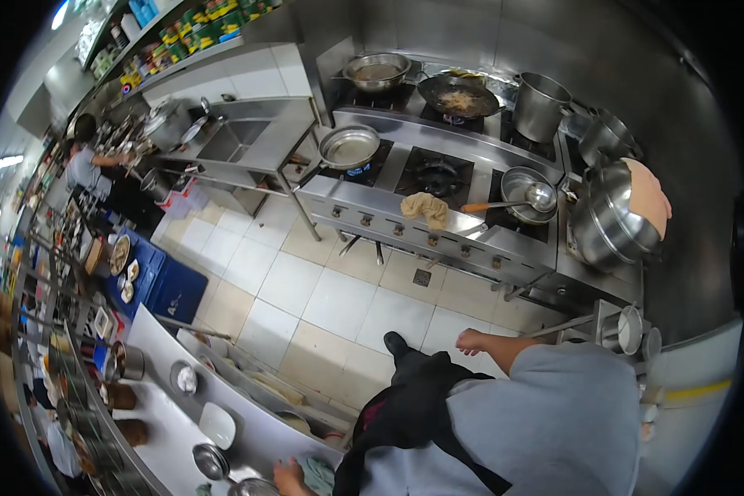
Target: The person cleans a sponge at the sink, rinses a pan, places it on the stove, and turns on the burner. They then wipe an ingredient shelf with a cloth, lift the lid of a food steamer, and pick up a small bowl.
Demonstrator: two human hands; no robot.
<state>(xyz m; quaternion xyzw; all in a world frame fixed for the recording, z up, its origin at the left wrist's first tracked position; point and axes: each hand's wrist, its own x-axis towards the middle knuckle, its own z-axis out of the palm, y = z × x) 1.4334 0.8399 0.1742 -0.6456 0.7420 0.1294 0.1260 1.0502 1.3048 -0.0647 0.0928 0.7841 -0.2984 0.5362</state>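
Note:
My right hand (471, 341) hangs over the tiled floor beside my dark apron, holding nothing, its fingers loosely bent and slightly apart. At the bottom edge, my left hand (289, 477) is over the white counter (161, 417), its fingers apart and partly cut off by the frame. A green cloth (318, 475) lies right beside it; whether they touch I cannot tell. Metal bowls (211, 461) and a white square bowl (217, 425) stand close to this hand. Farther along the counter is a small bowl with white contents (184, 379).
A stove (438, 169) carries pans, a wok (459, 97), pots and a ladle (496, 206). A beige cloth (424, 211) hangs on its front edge. A blue box (161, 281) stands left of the tiled floor (326, 302). Another person (91, 169) stands near the sink.

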